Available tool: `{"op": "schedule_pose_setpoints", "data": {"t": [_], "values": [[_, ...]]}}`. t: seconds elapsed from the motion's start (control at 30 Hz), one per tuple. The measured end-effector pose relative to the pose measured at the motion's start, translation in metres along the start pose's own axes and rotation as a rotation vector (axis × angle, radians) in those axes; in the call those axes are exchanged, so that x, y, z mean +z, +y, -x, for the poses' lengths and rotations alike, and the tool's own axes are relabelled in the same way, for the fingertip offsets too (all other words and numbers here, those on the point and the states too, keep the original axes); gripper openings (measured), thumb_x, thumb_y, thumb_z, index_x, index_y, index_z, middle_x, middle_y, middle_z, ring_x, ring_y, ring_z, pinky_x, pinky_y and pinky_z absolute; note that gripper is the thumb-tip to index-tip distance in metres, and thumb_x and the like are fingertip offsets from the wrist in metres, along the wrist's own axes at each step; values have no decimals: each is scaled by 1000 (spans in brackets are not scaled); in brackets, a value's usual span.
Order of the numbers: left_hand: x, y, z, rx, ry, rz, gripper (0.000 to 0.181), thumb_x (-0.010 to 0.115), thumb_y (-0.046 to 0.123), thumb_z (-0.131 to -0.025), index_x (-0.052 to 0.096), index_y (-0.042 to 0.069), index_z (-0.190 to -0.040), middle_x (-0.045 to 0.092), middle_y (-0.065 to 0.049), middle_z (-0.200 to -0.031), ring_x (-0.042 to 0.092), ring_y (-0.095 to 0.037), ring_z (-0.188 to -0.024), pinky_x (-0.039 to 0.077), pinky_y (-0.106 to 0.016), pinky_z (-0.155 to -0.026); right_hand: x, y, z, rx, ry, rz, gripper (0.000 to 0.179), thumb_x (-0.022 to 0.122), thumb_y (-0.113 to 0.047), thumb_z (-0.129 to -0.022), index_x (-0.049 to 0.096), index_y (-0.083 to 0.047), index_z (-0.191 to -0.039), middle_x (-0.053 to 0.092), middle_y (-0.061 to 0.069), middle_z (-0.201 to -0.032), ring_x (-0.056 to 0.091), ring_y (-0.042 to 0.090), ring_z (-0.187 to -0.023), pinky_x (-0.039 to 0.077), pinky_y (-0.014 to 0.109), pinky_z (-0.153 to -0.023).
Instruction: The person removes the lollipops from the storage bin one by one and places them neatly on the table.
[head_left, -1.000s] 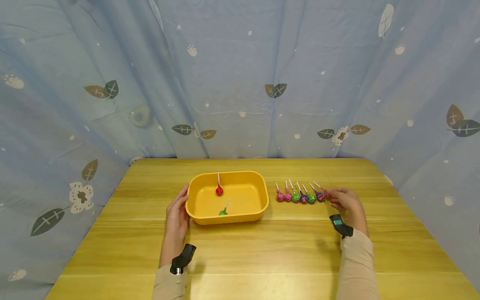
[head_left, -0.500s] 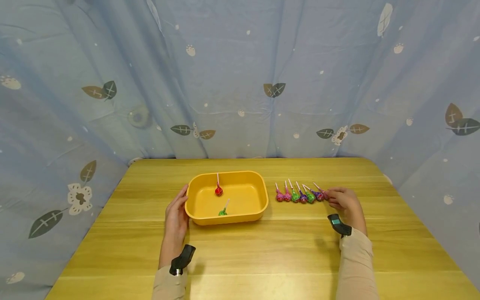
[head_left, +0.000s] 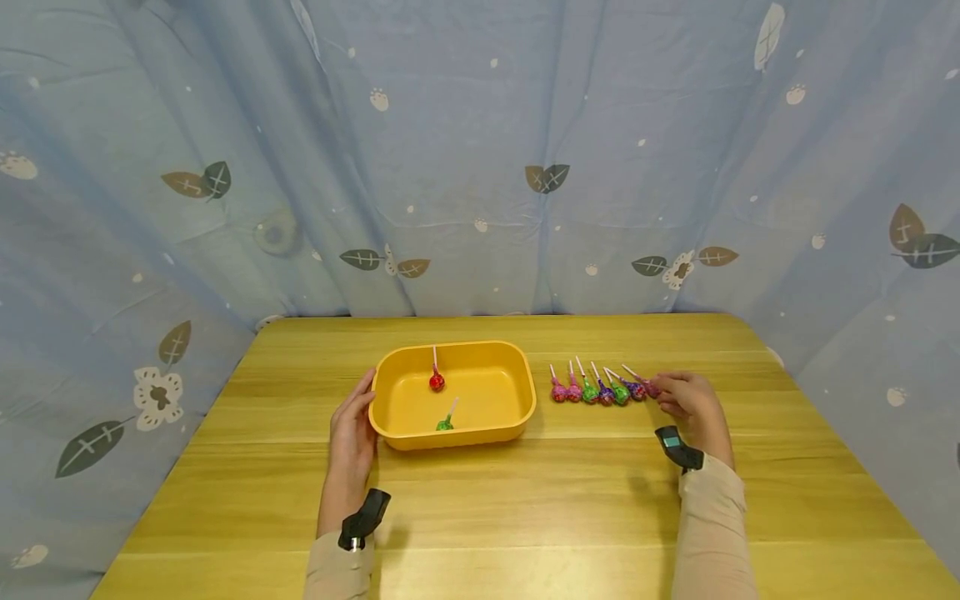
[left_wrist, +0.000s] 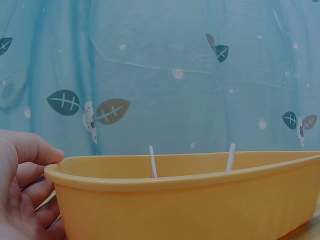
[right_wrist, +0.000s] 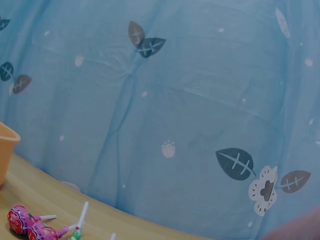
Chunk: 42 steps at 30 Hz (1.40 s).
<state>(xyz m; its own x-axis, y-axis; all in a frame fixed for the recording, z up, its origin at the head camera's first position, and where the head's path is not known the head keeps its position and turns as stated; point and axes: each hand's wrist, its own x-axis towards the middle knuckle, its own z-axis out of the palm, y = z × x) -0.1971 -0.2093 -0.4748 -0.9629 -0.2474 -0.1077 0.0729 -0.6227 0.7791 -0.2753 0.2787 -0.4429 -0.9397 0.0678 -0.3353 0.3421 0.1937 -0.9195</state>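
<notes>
My left hand (head_left: 354, 442) lies against the left end of a yellow plastic bin (head_left: 450, 439), fingertips at its rim in the left wrist view. Inside the bin are a red lollipop (head_left: 437, 382) and a green lollipop (head_left: 445, 424); only their white sticks show from the left wrist. My right hand (head_left: 693, 408) pinches the pink lollipop (head_left: 651, 387) at the right end of a row, its stick pointing up and left. Beside it lie a purple lollipop (head_left: 637, 391) and a green lollipop (head_left: 621, 395). The right wrist view shows hardly any of the right hand.
Further left in the row are a purple lollipop (head_left: 606, 397), a green lollipop (head_left: 590, 394) and two pink ones, the nearest to the bin being a pink lollipop (head_left: 558, 392). All lie on a wooden table (head_left: 570, 500). A blue patterned curtain (head_left: 480, 150) hangs behind.
My right hand has shifted slightly left with the pink lollipop, closer to the row. The purple lollipop beside it has moved left against the green one. My left hand and the bin stay put.
</notes>
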Motion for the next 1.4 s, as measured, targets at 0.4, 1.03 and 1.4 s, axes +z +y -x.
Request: {"op": "schedule_pose_setpoints", "data": {"t": [0.4, 1.03, 1.4], "values": [[0, 3, 3, -12, 4, -14, 47, 43, 4, -102, 38, 6, -148, 36, -1, -153, 36, -8, -136, 29, -28, -110, 17, -18, 3, -78, 70, 156, 50, 53, -22, -100, 44, 8, -139, 53, 28, -127, 63, 19, -83, 54, 31, -78], [0, -4, -1, 15, -13, 12, 47, 43, 2, -102, 36, 2, -148, 33, -6, -154, 36, -12, -137, 30, -30, -110, 106, -48, 5, -347, -197, 229, 30, 56, -11, -98, 58, 6, -123, 58, 23, -116, 60, 41, -101, 53, 48, -84], [-2, 0, -1, -8, -2, 1, 47, 43, 4, -102, 38, 5, -148, 37, -1, -152, 37, -9, -136, 31, -28, -109, 182, -71, 24, -452, -636, 136, 29, 45, 10, -94, 55, 14, -121, 54, 32, -114, 54, 50, -104, 51, 49, -88]]}}
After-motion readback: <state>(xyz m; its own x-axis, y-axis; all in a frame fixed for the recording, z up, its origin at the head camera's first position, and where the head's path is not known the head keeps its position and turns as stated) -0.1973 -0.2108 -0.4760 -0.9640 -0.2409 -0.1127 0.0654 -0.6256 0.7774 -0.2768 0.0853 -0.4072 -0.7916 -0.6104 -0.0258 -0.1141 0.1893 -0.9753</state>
